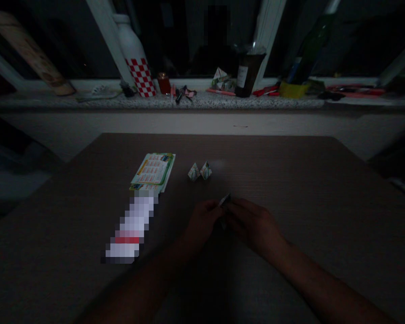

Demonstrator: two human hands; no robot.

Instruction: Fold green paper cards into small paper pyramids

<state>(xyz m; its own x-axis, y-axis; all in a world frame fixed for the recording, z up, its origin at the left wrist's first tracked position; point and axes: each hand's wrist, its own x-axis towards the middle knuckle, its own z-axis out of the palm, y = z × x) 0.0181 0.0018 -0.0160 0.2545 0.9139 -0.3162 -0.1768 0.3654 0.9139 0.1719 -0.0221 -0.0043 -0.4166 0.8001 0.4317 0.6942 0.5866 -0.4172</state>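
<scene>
My left hand point(202, 222) and my right hand point(253, 225) meet over the middle of a dark wooden table point(290, 180), fingers pinched together on a small folded piece of paper point(224, 200) whose corner sticks up between them. Two small folded paper shapes point(200, 171) stand side by side on the table just beyond my hands. A stack of printed paper sheets point(154, 171) lies flat to the left of them. The light is very dim.
A blurred-out flat item point(131, 227) lies on the table left of my hands. Behind the table runs a stone windowsill point(222, 102) with a red-and-white checked bottle point(137, 63), a dark bottle point(248, 72), a green bottle point(310, 49), pens and paper scraps.
</scene>
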